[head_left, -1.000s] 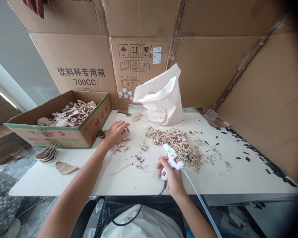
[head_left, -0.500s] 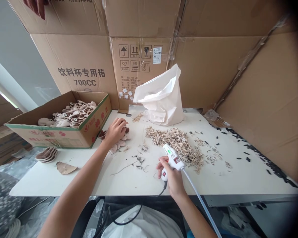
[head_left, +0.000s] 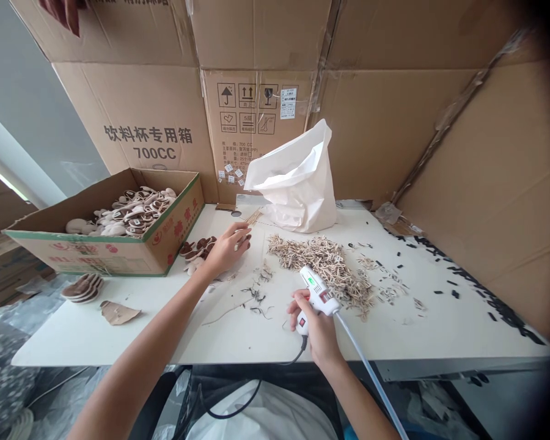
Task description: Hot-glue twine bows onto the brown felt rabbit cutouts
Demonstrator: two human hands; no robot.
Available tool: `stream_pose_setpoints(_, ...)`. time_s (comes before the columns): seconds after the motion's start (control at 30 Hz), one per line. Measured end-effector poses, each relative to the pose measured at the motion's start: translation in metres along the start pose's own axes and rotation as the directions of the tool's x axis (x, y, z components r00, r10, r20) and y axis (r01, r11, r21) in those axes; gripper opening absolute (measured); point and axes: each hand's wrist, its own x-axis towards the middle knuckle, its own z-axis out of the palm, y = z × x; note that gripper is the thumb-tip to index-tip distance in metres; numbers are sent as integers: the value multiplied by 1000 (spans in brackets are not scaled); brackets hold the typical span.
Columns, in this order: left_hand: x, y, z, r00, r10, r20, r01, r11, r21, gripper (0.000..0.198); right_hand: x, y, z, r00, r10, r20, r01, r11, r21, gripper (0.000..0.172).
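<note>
My right hand (head_left: 318, 333) grips a white glue gun (head_left: 318, 290) with a lit green display, its nozzle towards the beige pile. A long pale rod (head_left: 371, 366) runs from the gun's back, and a black cord hangs from its handle. My left hand (head_left: 229, 249) is above the middle of the table, fingers curled down. Something dark brown shows at its fingertips, too small to make out. Just left of that hand lie brown pieces (head_left: 199, 247) and pale pink pieces (head_left: 195, 266), partly covered by the hand and forearm.
A carton (head_left: 87, 253) of plush pieces stands at the left, with a stack of brown-and-white pieces (head_left: 82, 288) before it. Behind the beige pile (head_left: 325, 263) stands a white bag (head_left: 302, 195). Black bits (head_left: 481, 293) line the right edge. Cardboard walls (head_left: 371, 122) enclose the back.
My left hand has moved right, off the brown and pink pieces, uncovering more of the brown ones. My right hand and the glue gun have stayed almost still.
</note>
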Motion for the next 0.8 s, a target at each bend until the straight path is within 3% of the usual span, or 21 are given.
stream_pose_setpoints(0.3,-3,22,20,980,-162,119,189,941,-280,29,1,2,-1,1000,3,1,-3,1000,14,26)
stream_pose_setpoints(0.47,-6,38,30,924,-302,233,380,780,-498,38,1,3,-1,1000,14,-1,-14,1000,14,28)
stream_pose_setpoints(0.6,-7,47,37,921,-279,272,389,651,-652,36,1,4,-1,1000,26,-3,-26,1000,17,30)
stream_pose_setpoints(0.8,-9,49,39,933,-177,314,351,647,-677,45,0,0,0,999,32,-33,-32,999,-14,33)
